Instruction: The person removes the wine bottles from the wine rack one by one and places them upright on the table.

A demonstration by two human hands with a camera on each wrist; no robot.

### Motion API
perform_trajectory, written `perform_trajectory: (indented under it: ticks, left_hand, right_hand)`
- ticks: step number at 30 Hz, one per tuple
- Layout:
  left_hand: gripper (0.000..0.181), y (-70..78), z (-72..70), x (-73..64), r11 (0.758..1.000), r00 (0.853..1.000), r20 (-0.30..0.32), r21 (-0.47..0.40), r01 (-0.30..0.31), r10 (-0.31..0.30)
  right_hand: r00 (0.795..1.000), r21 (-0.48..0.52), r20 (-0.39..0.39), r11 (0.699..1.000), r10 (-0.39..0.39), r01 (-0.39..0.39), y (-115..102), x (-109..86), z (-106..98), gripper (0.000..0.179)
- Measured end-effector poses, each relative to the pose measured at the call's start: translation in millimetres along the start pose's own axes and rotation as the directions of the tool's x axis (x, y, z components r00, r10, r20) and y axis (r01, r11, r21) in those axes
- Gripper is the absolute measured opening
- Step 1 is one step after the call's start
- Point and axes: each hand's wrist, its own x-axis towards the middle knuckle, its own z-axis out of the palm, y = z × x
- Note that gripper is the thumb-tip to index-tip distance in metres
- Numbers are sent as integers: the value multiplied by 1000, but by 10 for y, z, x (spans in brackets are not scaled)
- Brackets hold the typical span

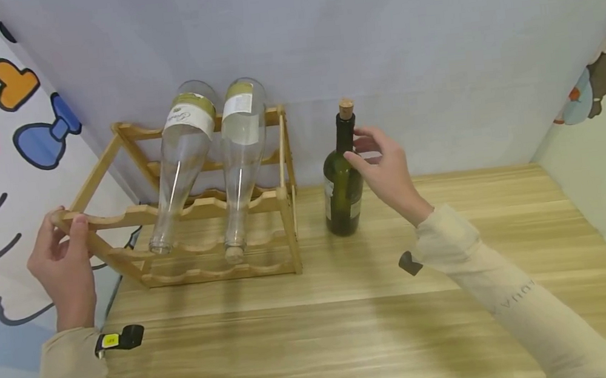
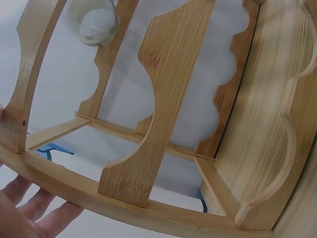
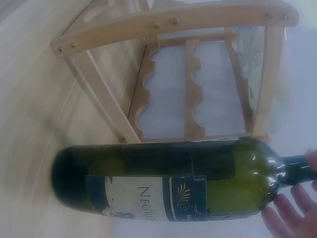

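My left hand (image 1: 66, 266) grips the upper front-left corner of a wooden wine rack (image 1: 206, 208), thumb over the rail and fingers behind the post. In the left wrist view its fingers (image 2: 62, 215) lie along the rack's side bar. To the right of the rack stands a dark green wine bottle (image 1: 343, 197), upright, with a cork (image 1: 346, 109) in its mouth. My right hand (image 1: 389, 171) is at the bottle's neck, thumb in front and fingers curled behind. The right wrist view shows the bottle's label (image 3: 143, 198) and fingertips (image 3: 272, 218) at its shoulder.
Two clear bottles lie sloping in the rack's top tier, necks toward me; the left bottle (image 1: 181, 146) has an uncorked mouth, the right bottle (image 1: 240, 140) a cork. The wood-grain table (image 1: 306, 335) meets a pale back wall (image 1: 403, 33). Cartoon-printed panels stand left and right.
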Motion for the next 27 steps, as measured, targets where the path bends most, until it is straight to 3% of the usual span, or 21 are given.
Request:
perform_trajectory:
  ticks: [3,10,15,22,27]
  left_hand:
    - [36,5,-8,7,1000,1000,3,-6,2,-2]
    - [37,40,-5,6,998,999,21,-65,25,-24]
    - [40,79,-9,-30,994,997,26,-87,68,-66]
    - [43,164,29,-102,994,994,6,-7,105,-105]
    - [45,232,59,-136,996,995,-67,52,74,-70]
  right_hand:
    - [1000,3,-11,1000,-18,18,-6,-39,-9,34]
    - [998,49,-31,997,-59,60,250,-76,19,29]
    - [996,87,-20,992,-88,90,236,-159,77,27]
    - [996,110,11,990,-92,90,183,-301,176,26]
    - [991,119,46,986,-126,120,87,-388,222,26]
